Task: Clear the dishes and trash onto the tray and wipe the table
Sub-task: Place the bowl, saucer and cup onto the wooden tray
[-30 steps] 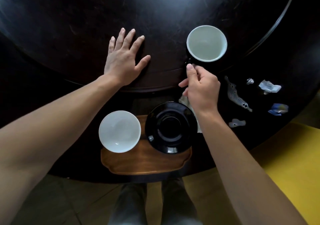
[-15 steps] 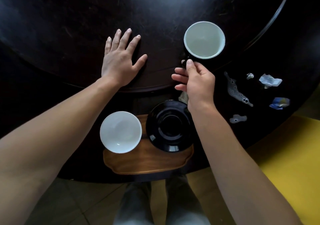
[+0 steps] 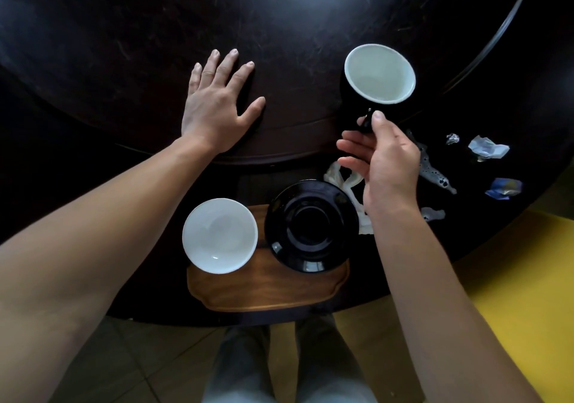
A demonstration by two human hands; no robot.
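Observation:
A black cup with a white inside (image 3: 379, 75) tilts toward me above the dark round table (image 3: 124, 45). My right hand (image 3: 385, 166) pinches its handle between thumb and forefinger. My left hand (image 3: 217, 107) lies flat on the raised inner disc, fingers spread, holding nothing. A wooden tray (image 3: 264, 287) at the near table edge carries a white bowl (image 3: 220, 235) on its left and a black saucer (image 3: 312, 225) on its right. A white crumpled cloth (image 3: 348, 182) lies partly hidden under my right hand.
To the right lie a foamy spill (image 3: 431, 169), a smaller spill patch (image 3: 433, 214), a foil scrap (image 3: 452, 138), a crumpled white wrapper (image 3: 487, 148) and a blue wrapper (image 3: 503, 187). A yellow seat (image 3: 512, 278) stands at the right. My legs show below.
My right hand took the cup by its handle and the cup now tilts and looks lifted toward me. My left hand stayed flat on the table.

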